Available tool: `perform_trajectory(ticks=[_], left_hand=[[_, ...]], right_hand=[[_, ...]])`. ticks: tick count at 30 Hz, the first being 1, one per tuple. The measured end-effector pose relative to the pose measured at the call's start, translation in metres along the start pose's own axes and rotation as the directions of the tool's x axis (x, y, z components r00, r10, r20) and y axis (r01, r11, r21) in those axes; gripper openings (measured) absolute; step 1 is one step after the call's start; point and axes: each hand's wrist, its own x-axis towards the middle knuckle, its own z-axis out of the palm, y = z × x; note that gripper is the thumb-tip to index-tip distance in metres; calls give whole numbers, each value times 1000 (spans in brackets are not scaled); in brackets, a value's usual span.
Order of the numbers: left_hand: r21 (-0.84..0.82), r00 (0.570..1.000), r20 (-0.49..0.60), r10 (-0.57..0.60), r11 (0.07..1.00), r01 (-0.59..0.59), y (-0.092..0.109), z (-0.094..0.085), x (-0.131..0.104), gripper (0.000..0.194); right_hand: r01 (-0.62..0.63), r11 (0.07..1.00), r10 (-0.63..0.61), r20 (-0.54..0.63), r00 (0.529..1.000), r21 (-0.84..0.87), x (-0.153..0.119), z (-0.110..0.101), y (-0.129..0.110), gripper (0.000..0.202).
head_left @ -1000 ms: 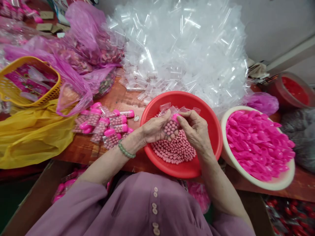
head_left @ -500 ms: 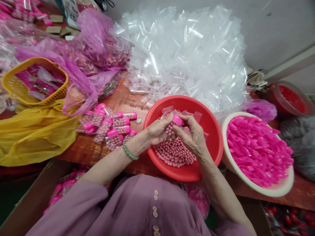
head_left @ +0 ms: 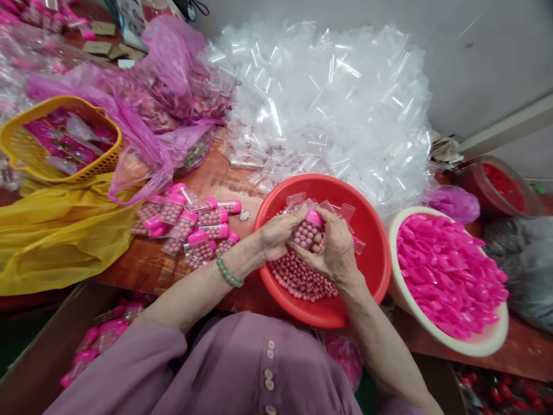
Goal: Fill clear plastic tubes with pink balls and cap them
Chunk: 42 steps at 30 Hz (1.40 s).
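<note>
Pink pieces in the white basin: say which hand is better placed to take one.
Probably the right hand: nearer the white basin than the left hand, though both hold a capped container.

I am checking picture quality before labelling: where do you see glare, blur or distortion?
Head view, upper middle: bright glare on the clear tubes; head view, right side: the grey bag looks soft, the white basin stretched; head view, centre: the capped tube looks fairly clear.

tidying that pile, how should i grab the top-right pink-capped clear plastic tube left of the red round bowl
Probably by its pink cap, from the right: the clear tube lies on its side, cap pointing right, away from the pile.
</note>
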Motion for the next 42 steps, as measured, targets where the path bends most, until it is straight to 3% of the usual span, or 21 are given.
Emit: perform_trajectory(ticks=[8,12,14,17,20,23,26,29,32,35,38,40,42], left_hand=[[37,992,124,-7,999,2,-3,-4,1,48],[78,979,201,-42,997,26,-3,-10,6,60],[84,980,197,-15,996,-2,-2,-11,7,62],[78,987,150,58,994,-70,0,-11,6,57],[120,984,180,-12,993,-10,1,-10,3,63],[160,970,227,-82,986,46,0,-10,2,70],[110,982,190,-5,994,-16,-2,-10,2,51],[138,976,205,74,985,-104,-4,-10,-1,31],[277,952,292,86,946,-170,-3,-10,-7,36],[397,944,321,78,894,-209,-2,-8,-11,35],[554,953,295,73,800,-232,-3,-7,-13,26],[590,952,301,53,774,-229,-4,-8,-12,21],[540,946,323,29,815,-209,-3,-8,-12,22]], right_hand=[[78,996,-81,-77,994,-39,1,-4,-1,68],[-5,999,2,-86,996,-34,-2,-7,4,68],[-67,997,64,-108,992,-27,-3,-7,8,70],[-29,1000,29,-72,997,-2,-3,-5,11,72],[28,999,-28,-11,1000,22,-2,-5,9,70],[38,999,-38,-23,999,5,-1,-5,5,70],[25,1000,-25,-11,1000,18,0,-5,4,71],[-43,988,33,71,997,151,1,-9,7,76],[-219,882,120,250,961,417,1,-15,14,82],[-445,662,279,352,893,603,3,-20,18,50],[-529,470,490,289,822,707,7,-19,18,20],[-503,393,596,202,777,770,9,-16,19,18],[-471,349,649,153,745,810,9,-15,22,19]])
